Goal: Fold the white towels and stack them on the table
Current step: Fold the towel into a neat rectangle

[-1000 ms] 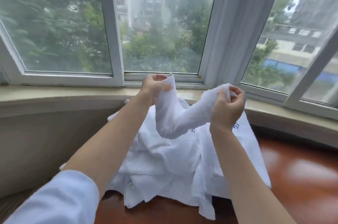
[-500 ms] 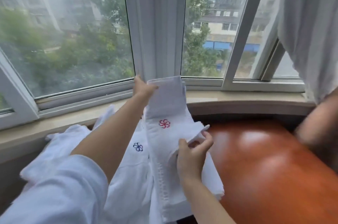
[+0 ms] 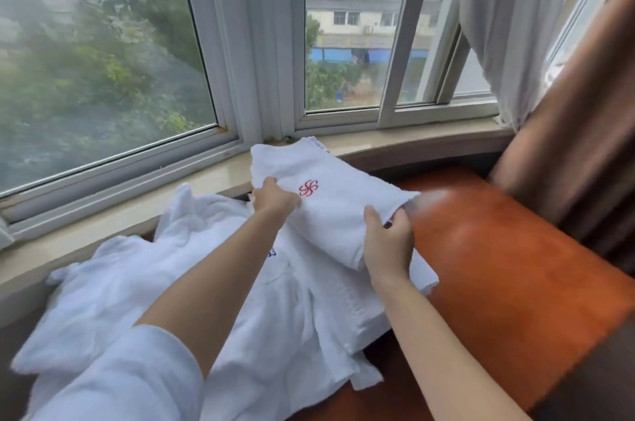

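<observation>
The folded towel (image 3: 338,204) with a red mark is held up over the white towel pile (image 3: 206,283) on the brown bench (image 3: 515,266). The left hand (image 3: 275,198) pinches its left edge; the right hand (image 3: 388,241) grips its right end.

Your left hand's (image 3: 275,197) fingertips are hidden under the folded towel (image 3: 338,211); the towel pile (image 3: 144,286) runs off frame.

Soft overcast daylight from the white-framed bay window (image 3: 268,42) ahead of you, pale glare on the glossy reddish-brown wooden table (image 3: 498,248), motion blur on the brown curtain (image 3: 567,145), wide-angle bending at your frame edges.
</observation>
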`<act>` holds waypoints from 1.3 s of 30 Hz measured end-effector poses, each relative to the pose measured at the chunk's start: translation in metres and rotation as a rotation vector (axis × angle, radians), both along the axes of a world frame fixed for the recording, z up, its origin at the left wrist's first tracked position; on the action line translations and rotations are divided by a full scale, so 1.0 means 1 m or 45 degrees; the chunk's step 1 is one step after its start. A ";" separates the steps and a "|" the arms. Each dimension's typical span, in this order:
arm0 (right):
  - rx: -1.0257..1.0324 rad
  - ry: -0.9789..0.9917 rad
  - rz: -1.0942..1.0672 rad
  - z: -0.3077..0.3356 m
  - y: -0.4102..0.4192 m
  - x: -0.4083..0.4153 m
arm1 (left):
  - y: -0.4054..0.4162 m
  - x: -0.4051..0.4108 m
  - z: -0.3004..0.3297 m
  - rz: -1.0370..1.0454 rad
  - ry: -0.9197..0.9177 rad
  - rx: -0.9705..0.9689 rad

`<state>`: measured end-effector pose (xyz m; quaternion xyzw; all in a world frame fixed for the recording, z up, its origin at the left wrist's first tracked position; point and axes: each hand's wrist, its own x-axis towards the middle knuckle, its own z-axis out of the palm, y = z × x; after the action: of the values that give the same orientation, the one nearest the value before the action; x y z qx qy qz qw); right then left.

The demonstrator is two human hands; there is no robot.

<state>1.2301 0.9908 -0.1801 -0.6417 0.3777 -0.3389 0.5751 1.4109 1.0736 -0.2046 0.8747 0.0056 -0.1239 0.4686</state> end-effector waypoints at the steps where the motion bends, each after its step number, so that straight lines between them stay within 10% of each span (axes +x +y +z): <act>1: -0.052 -0.014 -0.070 0.000 0.001 -0.003 | 0.001 -0.003 -0.001 -0.037 -0.014 -0.029; 12: 0.522 0.091 0.072 -0.025 -0.002 -0.011 | 0.003 -0.048 -0.021 -0.077 0.148 -0.396; 18: 0.104 -0.102 -0.111 -0.014 -0.006 -0.015 | 0.001 -0.064 -0.001 0.082 0.278 -0.806; 34: 0.092 0.464 -0.243 -0.059 -0.004 -0.039 | 0.005 -0.069 -0.016 -0.053 0.089 -0.344; 39: -0.411 0.480 -0.343 -0.040 -0.009 -0.025 | -0.003 -0.040 -0.008 -0.036 0.125 -0.346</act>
<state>1.2049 0.9814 -0.2205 -0.7207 0.5011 -0.3426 0.3348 1.3710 1.0709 -0.2128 0.7960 -0.0005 -0.1727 0.5801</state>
